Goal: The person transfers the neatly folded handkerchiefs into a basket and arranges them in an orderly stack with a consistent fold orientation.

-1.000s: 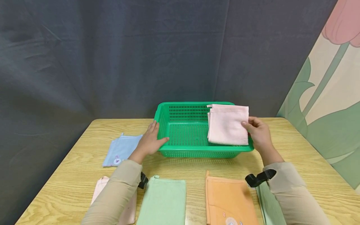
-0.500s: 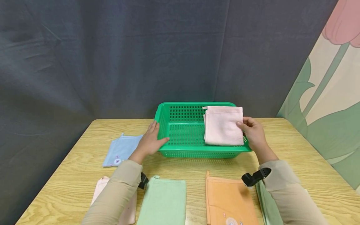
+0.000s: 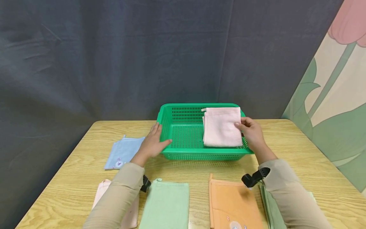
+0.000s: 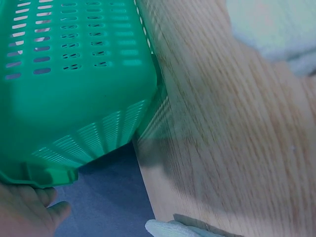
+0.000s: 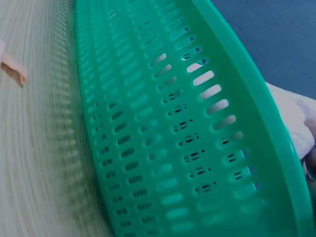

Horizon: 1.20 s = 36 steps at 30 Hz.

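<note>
My right hand [image 3: 251, 132] pinches a folded pink towel [image 3: 221, 127] by its right edge, thumb on the near face. The towel hangs over the right part of a green plastic basket [image 3: 187, 150], its hanging loop at the upper left corner. Part of the towel [image 5: 289, 116] shows past the rim in the right wrist view, where the hand is mostly cut off. With fingers extended and thumb spread, my left hand [image 3: 152, 142] rests at the basket's left rim. The left wrist view shows those fingers against the rim's underside [image 4: 47, 178].
Left of the basket lies a folded blue towel [image 3: 121, 154]. Nearer on the wooden table [image 3: 311, 165] are another pink towel [image 3: 131, 211], a green towel [image 3: 167, 203], an orange towel [image 3: 233, 200] and a second green one [image 3: 271, 208], partly under my forearms. A dark curtain [image 3: 143, 63] hangs behind.
My right hand has moved left with the pink towel, carrying it from over the basket's right rim further inward above the basket. The left hand stays put.
</note>
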### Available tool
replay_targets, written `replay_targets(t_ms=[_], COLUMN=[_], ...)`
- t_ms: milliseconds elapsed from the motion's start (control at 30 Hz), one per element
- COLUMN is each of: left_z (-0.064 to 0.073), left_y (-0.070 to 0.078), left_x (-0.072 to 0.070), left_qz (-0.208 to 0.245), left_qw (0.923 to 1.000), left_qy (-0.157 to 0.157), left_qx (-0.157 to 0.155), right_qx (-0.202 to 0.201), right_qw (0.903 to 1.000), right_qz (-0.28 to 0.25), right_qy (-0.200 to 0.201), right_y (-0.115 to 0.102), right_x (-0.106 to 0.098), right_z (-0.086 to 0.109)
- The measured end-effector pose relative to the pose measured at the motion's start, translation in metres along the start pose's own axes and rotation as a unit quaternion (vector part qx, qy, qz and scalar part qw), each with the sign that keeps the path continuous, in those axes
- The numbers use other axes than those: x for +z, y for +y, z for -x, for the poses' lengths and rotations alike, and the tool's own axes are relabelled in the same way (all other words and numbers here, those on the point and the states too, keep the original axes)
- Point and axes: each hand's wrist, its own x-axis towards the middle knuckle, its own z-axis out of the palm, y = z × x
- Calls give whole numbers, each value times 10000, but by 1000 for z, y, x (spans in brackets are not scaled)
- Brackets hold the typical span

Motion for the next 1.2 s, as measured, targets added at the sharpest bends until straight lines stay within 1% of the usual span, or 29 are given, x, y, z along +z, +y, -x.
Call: replay_targets(t_ms=[167, 267, 400, 567, 833, 967, 1200], left_z=[0, -1, -1, -1, -1, -2, -2], left_y=[0, -1, -2, -3, -1, 0, 0], left_x=[0, 0, 0, 1, 1, 1, 1], left_qz=[2, 2, -13, 3, 8, 8, 8], left_qw=[10000, 10000, 10000, 10000, 10000, 10000, 10000], left_qy=[25, 18, 4, 1, -2, 34, 9], left_qx=[32, 42, 63, 49, 24, 47, 14], right_qx=[113, 142, 60, -9, -38, 12, 128], right_qw=[9996, 9997, 9997, 9996, 9988, 9981, 9954], right_qz=[180, 86, -73, -46, 165, 262, 577], right_qy=[-158, -194, -216, -296, -464, -551, -760], right_y=[0, 2, 3, 6, 6, 6, 7], right_x=[2, 5, 7, 9, 8, 7, 8], right_z=[-2, -2, -1, -2, -2, -2, -6])
